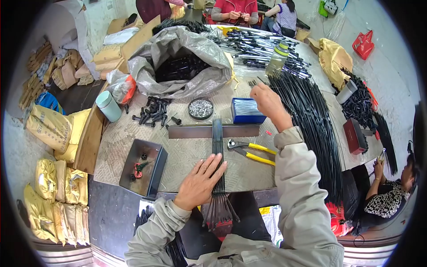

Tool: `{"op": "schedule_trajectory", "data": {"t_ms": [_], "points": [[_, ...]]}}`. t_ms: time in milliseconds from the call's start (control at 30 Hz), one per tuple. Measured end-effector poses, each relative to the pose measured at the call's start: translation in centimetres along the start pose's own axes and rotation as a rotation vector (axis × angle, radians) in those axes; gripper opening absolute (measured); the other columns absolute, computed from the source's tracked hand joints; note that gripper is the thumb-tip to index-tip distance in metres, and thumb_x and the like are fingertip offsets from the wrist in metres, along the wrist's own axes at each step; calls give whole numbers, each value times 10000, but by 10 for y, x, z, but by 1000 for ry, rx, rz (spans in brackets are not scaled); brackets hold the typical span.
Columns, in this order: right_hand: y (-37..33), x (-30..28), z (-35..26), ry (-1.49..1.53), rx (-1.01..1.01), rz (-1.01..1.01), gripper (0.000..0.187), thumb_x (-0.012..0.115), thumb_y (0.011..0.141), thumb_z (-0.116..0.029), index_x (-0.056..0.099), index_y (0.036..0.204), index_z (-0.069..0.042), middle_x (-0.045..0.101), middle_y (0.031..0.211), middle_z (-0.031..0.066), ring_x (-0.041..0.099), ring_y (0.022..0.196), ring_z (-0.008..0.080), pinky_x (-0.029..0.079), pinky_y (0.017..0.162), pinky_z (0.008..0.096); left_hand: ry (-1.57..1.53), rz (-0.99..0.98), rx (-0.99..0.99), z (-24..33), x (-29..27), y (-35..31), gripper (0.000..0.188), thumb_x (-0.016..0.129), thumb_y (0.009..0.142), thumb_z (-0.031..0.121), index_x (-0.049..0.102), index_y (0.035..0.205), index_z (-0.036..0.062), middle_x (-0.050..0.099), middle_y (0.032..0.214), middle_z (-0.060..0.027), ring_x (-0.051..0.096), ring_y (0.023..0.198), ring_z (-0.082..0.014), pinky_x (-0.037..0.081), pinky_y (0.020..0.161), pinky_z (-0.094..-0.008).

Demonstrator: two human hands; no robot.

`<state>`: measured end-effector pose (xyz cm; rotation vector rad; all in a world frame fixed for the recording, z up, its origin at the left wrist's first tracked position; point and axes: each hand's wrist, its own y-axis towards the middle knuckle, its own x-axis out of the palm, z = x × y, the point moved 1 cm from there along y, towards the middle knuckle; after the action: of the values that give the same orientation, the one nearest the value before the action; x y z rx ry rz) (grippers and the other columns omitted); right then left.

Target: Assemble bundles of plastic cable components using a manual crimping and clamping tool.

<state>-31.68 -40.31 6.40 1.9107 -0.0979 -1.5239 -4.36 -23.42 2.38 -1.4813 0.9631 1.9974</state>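
My left hand (202,180) lies flat with fingers stretched across a row of thin black rods (217,142). The row crosses a low metal bar (189,131), and its near ends fan out past the table edge. My right hand (270,106) reaches to the far end of a long heap of black rods (307,129), its fingers closed around rod ends whose tips poke out. Just below that wrist is a blue box (246,119) of thin pale pieces. Yellow-handled pincers (253,151) lie between my arms. A round dish (201,109) holds small silvery bits.
On the left stand a dark open tray (151,178) with a red-handled tool, black plastic parts (153,111) and a pale green cup (108,107). Behind are a grey sack (147,58) and a bottle (278,58). Other people (235,11) work at the far side; one sits right (391,191).
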Motion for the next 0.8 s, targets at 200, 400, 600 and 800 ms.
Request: {"op": "schedule_trajectory", "data": {"t_ms": [200,400,600,800], "points": [[-7,7,-71,291,194,35,66,515,806,-70,563,851,-67,582,784,106,573,696,324,452,590,385,63,-35,7,-4,5,-1,693,554,676,88,351,1338,53,309,1403,-156,315,1290,-291,288,1032,-405],[-22,24,-66,476,-60,-76,69,531,789,-71,582,834,-64,603,769,99,589,718,318,461,600,385,30,-48,-4,-1,5,3,648,529,709,94,356,1331,42,312,1400,-161,320,1286,-304,293,1028,-411],[-22,20,-59,462,-68,-116,64,559,761,-52,615,790,-58,601,744,87,587,687,314,459,598,374,-24,-72,-41,3,0,8,570,487,743,34,395,1305,40,346,1378,-165,345,1271,-323,313,1020,-421],[-30,22,-51,314,26,-167,68,565,752,-63,616,796,-74,608,761,73,591,693,299,457,592,369,-16,-60,-39,2,4,8,543,495,735,28,425,1273,17,381,1348,-187,377,1244,-345,335,1002,-429]]}}
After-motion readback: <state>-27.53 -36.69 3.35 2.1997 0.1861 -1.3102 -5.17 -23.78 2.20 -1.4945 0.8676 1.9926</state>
